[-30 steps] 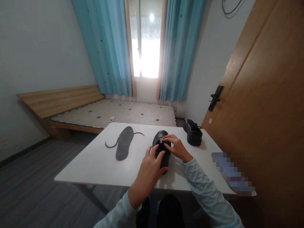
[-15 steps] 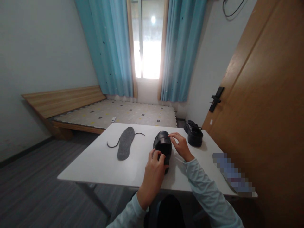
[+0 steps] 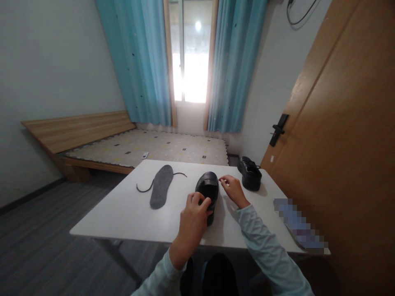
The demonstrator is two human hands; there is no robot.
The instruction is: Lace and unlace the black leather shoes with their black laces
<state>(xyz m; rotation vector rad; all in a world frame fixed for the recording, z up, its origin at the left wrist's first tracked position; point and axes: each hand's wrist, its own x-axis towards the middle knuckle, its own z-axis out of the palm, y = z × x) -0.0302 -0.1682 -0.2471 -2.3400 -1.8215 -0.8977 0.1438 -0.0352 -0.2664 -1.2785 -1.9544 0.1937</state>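
A black shoe (image 3: 211,179) lies on the white table in front of me, its toe pointing away. My left hand (image 3: 196,209) is closed on the near part of this shoe, fingers over its opening. Just right of the shoe's front, my right hand (image 3: 233,190) has thumb and forefinger pinched; whether anything small is between them I cannot make out. A grey insole (image 3: 162,187) lies to the left, across a black shoelace (image 3: 144,190). The second black shoe (image 3: 251,177), with laces in it, stands at the back right.
The white table (image 3: 123,216) has a blurred-out flat item (image 3: 300,226) at its right edge. Behind it stands a bed (image 3: 173,146) with a small white object (image 3: 145,155) on it. A wooden door (image 3: 336,135) is close on the right.
My right hand has drawn slightly away from the shoe's side, fingers now pinched. The shoe and my left hand have shifted a little left, and the shoe's opening shows more.
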